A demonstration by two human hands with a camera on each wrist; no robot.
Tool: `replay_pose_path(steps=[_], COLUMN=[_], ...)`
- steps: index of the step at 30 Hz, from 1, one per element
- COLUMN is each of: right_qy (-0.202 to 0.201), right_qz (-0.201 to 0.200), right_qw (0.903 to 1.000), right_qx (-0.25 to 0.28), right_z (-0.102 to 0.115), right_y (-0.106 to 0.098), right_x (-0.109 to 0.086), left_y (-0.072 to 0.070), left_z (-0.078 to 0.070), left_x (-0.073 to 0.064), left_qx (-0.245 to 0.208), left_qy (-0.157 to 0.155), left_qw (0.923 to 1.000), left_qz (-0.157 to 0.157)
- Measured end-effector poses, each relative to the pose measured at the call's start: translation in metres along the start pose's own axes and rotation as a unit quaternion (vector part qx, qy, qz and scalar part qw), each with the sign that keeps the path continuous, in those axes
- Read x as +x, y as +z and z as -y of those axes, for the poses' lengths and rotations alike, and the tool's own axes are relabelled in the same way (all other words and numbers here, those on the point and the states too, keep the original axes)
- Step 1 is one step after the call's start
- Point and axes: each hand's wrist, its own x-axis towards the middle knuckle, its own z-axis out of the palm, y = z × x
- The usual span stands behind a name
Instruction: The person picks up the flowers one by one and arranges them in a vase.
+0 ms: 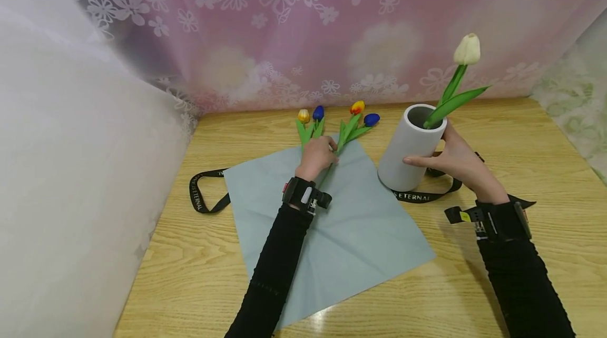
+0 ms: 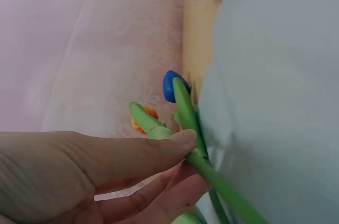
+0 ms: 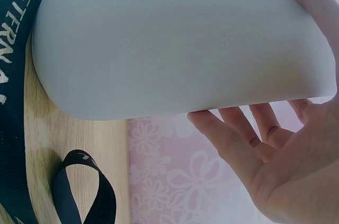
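Left hand point(image 1: 317, 156) pinches tulip stem point(image 2: 224, 187), left of white vase point(image 1: 408, 153) | right hand point(image 1: 456, 158) grips white vase | vase holds one white tulip point(image 1: 467, 50) | four coloured tulip heads point(image 1: 318, 113) left of vase | grey-blue sheet point(image 1: 353, 243) left of vase, under left hand | black ribbon point(image 1: 411, 197) beside vase's base | floral curtain point(image 1: 303, 38) behind vase

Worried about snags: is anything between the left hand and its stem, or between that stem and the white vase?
Nothing visible blocks either: the left hand pinches the green stem directly, and only pale-blue sheet shows between it and the white vase. A white tulip stands in the vase.
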Motion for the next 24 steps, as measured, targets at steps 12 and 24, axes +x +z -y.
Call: replay_pose_path(steps=[12,24], right_qy=[0.002,0.005], right_qz=[0.000,0.000], right_qw=[0.9999,0.9998], right_qx=[-0.013,-0.021], right_z=[-0.001,-0.001], right_y=[-0.001,-0.002], right_x=[0.000,-0.001], left_y=[-0.012,-0.024], left_z=[-0.005,-0.011], left_x=[-0.006,-0.011], left_qx=[-0.039,-0.079], left_qy=[0.035,0.059], left_qw=[0.9985,0.9949], left_qz=[-0.014,-0.024])
